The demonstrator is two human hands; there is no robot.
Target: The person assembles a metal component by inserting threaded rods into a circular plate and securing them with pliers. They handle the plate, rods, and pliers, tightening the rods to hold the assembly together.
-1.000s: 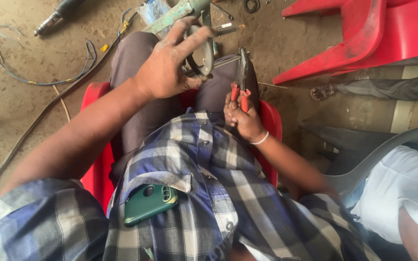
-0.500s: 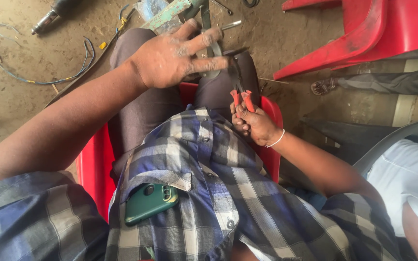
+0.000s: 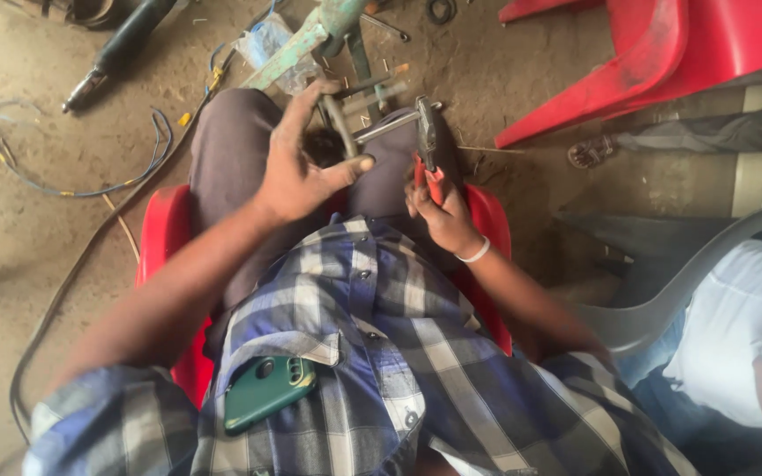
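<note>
Clear plastic bag (image 3: 268, 46) crumpled on floor, upper centre, beside green pipe (image 3: 310, 31). Left hand (image 3: 297, 167) clasps curved metal rod (image 3: 339, 123) over lap. Right hand (image 3: 441, 216) clenched on red-handled pliers (image 3: 427, 150). Versus 0.5 s earlier: left hand lowered, fingers curled.

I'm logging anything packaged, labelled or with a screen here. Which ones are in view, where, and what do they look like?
Phone: in the plaid shirt's chest pocket, rectangular, dark green case, back outward, so its screen is hidden.
Plastic bag: crumpled on the dirt floor beyond the knees, clear with blue patches.
No signs or readable labels show.
</note>
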